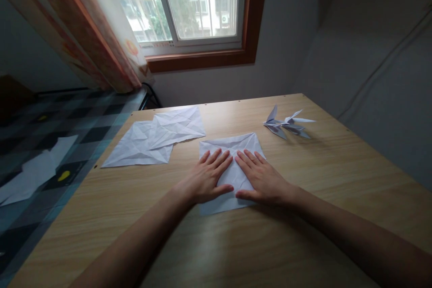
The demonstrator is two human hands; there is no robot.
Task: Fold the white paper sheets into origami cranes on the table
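A creased white paper square [232, 146] lies in the middle of the wooden table [303, 198]. My left hand [205, 177] rests flat on its left half, fingers stretched out and close together. My right hand [261, 177] lies flat on its right half in the same way. The fingertips of both hands nearly meet near the sheet's centre. Neither hand holds anything. The near part of the sheet is partly hidden under my palms.
Two crumpled white sheets [155, 139] overlap at the table's left back. A folded paper figure [286, 123] with pointed wings sits at the right back. A bed with a chequered cover [50, 144] stands left of the table, with white paper on it. A window [189, 4] and curtain are behind.
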